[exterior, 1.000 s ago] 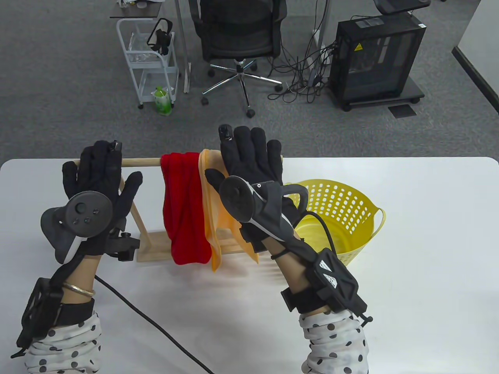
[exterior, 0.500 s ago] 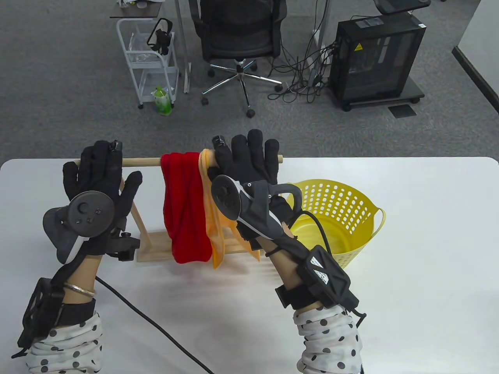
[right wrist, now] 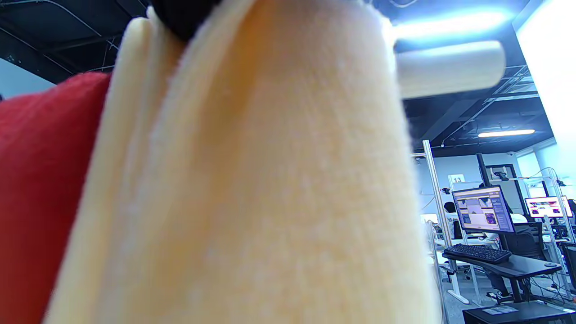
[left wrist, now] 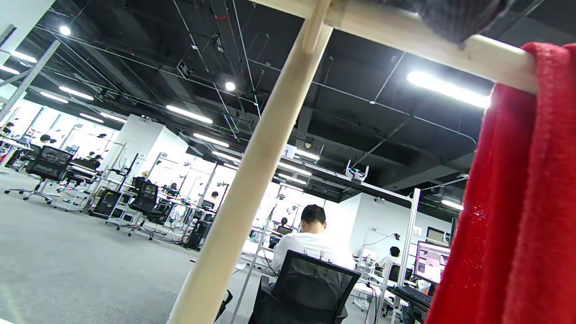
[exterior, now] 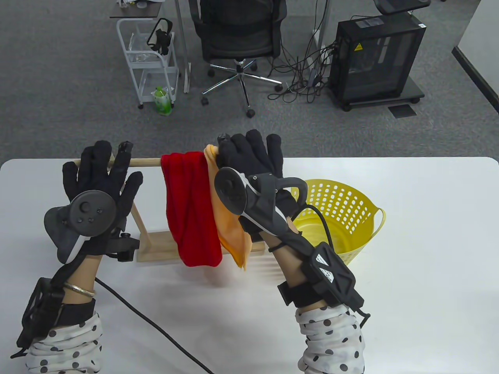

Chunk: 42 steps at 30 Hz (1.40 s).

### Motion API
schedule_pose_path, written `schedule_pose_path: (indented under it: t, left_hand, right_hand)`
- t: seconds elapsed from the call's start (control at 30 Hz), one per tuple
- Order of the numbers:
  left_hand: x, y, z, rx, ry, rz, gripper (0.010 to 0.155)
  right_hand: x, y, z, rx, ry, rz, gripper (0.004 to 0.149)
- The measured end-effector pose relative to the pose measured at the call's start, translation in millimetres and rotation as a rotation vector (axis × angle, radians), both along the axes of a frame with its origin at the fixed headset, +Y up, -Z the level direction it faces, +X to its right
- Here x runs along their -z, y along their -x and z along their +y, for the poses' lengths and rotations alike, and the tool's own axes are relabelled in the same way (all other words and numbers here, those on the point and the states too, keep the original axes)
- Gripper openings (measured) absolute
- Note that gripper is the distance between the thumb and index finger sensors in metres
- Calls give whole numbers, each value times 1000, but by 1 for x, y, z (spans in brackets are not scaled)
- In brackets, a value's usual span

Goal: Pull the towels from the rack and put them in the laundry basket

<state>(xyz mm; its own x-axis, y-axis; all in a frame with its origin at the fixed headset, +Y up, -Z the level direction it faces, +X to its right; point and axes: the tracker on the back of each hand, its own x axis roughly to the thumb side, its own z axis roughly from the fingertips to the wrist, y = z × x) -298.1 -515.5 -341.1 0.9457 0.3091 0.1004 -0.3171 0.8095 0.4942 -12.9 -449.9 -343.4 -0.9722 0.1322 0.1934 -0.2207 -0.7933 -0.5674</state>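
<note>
- Towels hung on the rack's bar: an orange towel (exterior: pixel 230 226) under the right hand (exterior: pixel 249 163), and a red towel (exterior: pixel 191 206) just to that hand's left, touching the orange one.
- Right hand curled over the bar, its fingers (exterior: pixel 253 146) bent round the top of the orange towel and gripping it; a tracker (exterior: pixel 234 191) sat on its back.
- In the right wrist view the orange towel (right wrist: pixel 252 180) filled most of the picture, a dark fingertip (right wrist: pixel 180 15) pressing its top, the red towel (right wrist: pixel 40 189) on one side and the bar's end (right wrist: pixel 450 67) sticking out on the other.
- Below that hand the orange towel hung slanted, its lower corner off the table (exterior: pixel 429 233).
- Basket (exterior: pixel 351 218), yellow, stood on the table just right of the right wrist, upright, with no towel visible inside.
- Left hand (exterior: pixel 101 175) lay spread with straight fingers against the bar's left end, near the rack (exterior: pixel 140 222) leg, well apart from the red towel.
- In the left wrist view a fingertip (left wrist: pixel 450 18) rested on the bar (left wrist: pixel 405 36), the leg (left wrist: pixel 256 171) ran slanting below, and the red towel (left wrist: pixel 508 202) draped beside it.
- Cable (exterior: pixel 156 323) trailed across the table from the left wrist.
</note>
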Motion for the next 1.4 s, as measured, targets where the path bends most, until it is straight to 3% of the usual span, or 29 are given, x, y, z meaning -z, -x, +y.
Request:
schedule_pose_path:
  t: [0.33, 0.57, 0.93, 1.2, 1.4]
  left_hand:
    - [1, 0, 1, -9, 5, -6, 60]
    - [0, -1, 0, -6, 5, -6, 60]
    - [0, -1, -1, 1, 2, -6, 61]
    - [-1, -2, -2, 8, -1, -4, 62]
    - [-1, -2, -2, 8, -2, -4, 62]
  right_hand:
    - [-9, -16, 28, 52, -97, -30, 46]
    - [-15, -27, 44, 116, -104, -31, 45]
    - [-23, -52, 65, 440, -35, 157, 42]
    - [-35, -68, 72, 501, -201, 116, 43]
    - [-49, -84, 83, 394, -331, 1, 45]
